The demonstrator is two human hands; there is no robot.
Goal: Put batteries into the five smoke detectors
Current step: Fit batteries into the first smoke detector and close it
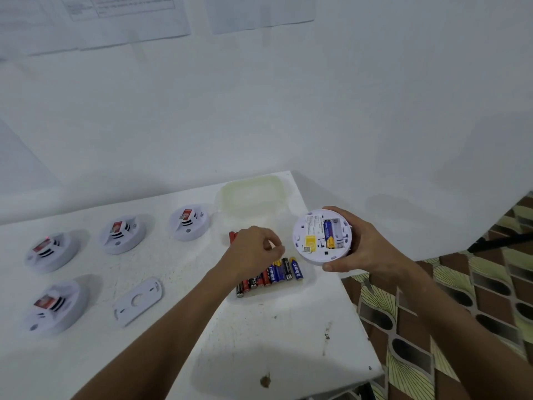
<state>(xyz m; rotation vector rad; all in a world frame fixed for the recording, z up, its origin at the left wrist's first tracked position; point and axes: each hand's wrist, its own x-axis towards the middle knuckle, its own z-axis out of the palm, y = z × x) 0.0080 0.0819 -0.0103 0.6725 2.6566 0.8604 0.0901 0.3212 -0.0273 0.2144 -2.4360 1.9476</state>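
1. I hold the open smoke detector (321,237) in my right hand (363,243), right of centre in the frame, fingers curled round its rim, back side facing me.
2. One blue battery (328,234) sits in its compartment.
3. My left hand (253,252) hovers over the row of loose batteries (271,277) at centre, fingers curled; I cannot tell whether they pinch one.
4. A detached back plate (138,301) lies lower left.
5. Four other smoke detectors (122,233) sit face up on the white table (259,342) at left.
6. A pale tray (251,197) rests at the table's upper edge.
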